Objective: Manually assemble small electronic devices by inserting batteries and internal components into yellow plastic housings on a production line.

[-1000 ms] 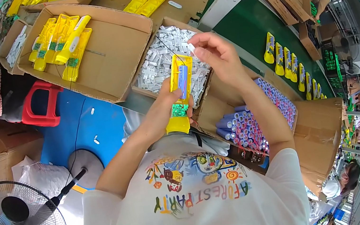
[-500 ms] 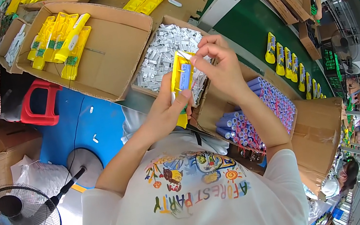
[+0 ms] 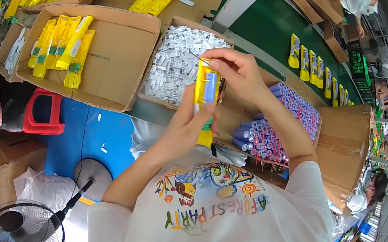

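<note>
Head view: left hand (image 3: 187, 124) clamped round yellow casing (image 3: 205, 70), likely steadying it; right hand (image 3: 238, 69) at far end, grip unclear.

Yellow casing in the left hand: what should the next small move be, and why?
Probably a light press by the right hand at the far end of the yellow casing: its fingers are there, the left hand grips the casing lower down, and a blue cell lies inside. Any part under those fingers is too hidden to tell.

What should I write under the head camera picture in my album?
Left hand grips a yellow casing, right hand at its top end, near white parts.
</note>
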Available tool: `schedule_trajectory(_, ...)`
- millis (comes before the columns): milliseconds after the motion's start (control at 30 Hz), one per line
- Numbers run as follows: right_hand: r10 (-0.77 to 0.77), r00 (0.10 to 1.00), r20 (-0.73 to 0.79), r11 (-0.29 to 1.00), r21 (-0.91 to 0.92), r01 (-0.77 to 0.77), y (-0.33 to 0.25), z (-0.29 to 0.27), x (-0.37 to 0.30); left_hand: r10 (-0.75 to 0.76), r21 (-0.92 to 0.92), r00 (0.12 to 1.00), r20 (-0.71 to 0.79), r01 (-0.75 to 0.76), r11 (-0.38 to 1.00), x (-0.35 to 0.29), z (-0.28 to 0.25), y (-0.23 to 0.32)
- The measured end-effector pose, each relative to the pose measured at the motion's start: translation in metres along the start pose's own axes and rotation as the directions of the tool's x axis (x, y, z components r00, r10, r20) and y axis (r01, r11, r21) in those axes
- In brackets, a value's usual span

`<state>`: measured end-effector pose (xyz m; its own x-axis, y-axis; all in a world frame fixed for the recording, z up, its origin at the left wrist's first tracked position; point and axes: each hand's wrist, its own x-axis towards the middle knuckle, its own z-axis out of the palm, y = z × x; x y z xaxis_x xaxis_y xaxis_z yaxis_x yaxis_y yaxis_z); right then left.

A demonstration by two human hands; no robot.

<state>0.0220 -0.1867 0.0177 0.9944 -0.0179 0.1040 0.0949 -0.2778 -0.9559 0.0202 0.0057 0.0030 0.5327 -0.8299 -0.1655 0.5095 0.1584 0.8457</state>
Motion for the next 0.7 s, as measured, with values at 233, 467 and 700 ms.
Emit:
schedule_trajectory(233,-0.035,0.982,-0.184,0.952,-0.305,-0.023,0.009,-0.063,-0.019,0.235,0.483,0.94,0.248,-0.33,0.811,0.022,-0.037,0.02)
schedule_trajectory(467,-0.065,0.823,-0.564,0.462,-0.749,-0.476,0.169,-0.381,0.051,0.665,0.735,0.582,-0.467,0.674,-0.074,-0.014,-0.202,0.114)
schedule_trajectory(700,-0.136,0.938,-0.32,0.3,-0.915,-0.269,0.22,-0.394,0.059,0.402,0.73,0.666,-0.628,0.683,0.011,-0.007,-0.253,0.097)
